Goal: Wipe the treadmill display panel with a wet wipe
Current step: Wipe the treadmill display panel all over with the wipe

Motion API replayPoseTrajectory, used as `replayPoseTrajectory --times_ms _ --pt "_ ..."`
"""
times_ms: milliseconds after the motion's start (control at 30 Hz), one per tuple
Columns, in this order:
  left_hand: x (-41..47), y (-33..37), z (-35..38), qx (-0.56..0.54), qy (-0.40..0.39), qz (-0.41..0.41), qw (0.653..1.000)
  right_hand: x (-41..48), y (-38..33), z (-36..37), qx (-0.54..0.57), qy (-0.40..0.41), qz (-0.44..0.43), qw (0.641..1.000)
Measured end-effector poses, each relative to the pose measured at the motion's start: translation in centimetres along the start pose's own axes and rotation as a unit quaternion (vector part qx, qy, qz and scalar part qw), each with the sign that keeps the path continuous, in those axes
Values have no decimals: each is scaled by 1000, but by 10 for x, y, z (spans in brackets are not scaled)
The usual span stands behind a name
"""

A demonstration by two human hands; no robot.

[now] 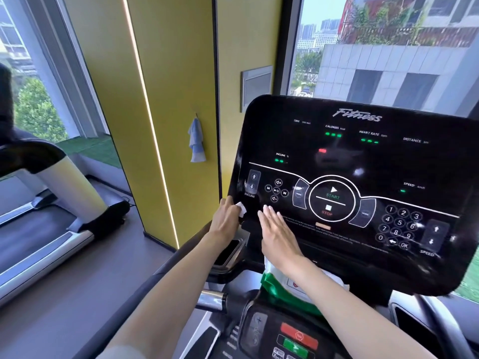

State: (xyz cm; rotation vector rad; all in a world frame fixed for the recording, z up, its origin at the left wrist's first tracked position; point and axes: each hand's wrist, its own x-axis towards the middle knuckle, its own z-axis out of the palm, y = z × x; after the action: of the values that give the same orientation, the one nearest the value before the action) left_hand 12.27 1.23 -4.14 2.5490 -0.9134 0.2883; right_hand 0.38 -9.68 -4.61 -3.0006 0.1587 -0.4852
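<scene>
**Wipe gripped at the panel's lower-left corner**

You are holding the wet wipe [241, 209] in your left hand [227, 216], down at the lower-left corner of the display panel [344, 156], just below the INCLINE arrows [253, 181]. Your left fingers are curling round the wipe, so most of it is sitting hidden inside the hand. Only a small white fold is poking out on the side facing the middle of the panel. Whether that fold is pressing on the glass cannot be told from this view.

Your right hand [278, 235] is lying flat along the panel's lower edge and gripping nothing. Its fingers [269, 216] are stretching straight and close together, pointing up toward the media buttons [276, 190]. Those fingertips are sitting just to the right of the wipe without touching it, and a narrow strip of black panel is showing between your two hands.

The START/STOP ring [332, 200] is lying to the right of your right hand, and the number keypad [399, 225] is sitting well apart at the far right. A green-and-white packet [282, 288] is resting on the console under your right forearm. A blue cloth [196, 141] is hanging on the yellow pillar [181, 99] to your left, and a second treadmill [51, 203] is standing beyond it.
</scene>
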Motion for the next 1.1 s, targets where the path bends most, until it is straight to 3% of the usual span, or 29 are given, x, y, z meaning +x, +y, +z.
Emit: replayPoseTrajectory --times_ms 133,300,400,433,500,567,700,767,833,900,1000,1100 --pt "2 1 -2 13 -29 9 999 -4 3 2 -6 -14 10 1000" --pt "21 -10 -35 -28 -114 76 990 -6 6 -6 4 -12 6 1000" --pt "29 6 -68 -129 -98 76 984 9 11 -24 133 12 70 989" --pt "30 15 -79 -169 -117 67 976 16 12 -34 225 12 111 968" --pt "29 35 -95 -276 -174 29 945 29 16 -59 432 16 172 885" --pt "29 46 -104 -373 -213 -13 903 37 22 -82 550 2 190 813" --pt "37 51 -108 -510 -269 -30 816 41 33 -108 576 -2 186 796" --pt "44 59 -109 -510 -288 -15 810 46 39 -116 576 19 202 792" --pt "54 70 -110 -479 -269 -12 835 53 45 -124 574 39 218 788" --pt "69 80 -112 -451 -203 -27 869 61 51 -130 510 73 234 825" --pt "108 87 -123 -437 -23 -90 895 67 65 -136 218 169 216 937" --pt "151 94 -144 -355 144 -71 921 67 83 -133 5 256 148 955"
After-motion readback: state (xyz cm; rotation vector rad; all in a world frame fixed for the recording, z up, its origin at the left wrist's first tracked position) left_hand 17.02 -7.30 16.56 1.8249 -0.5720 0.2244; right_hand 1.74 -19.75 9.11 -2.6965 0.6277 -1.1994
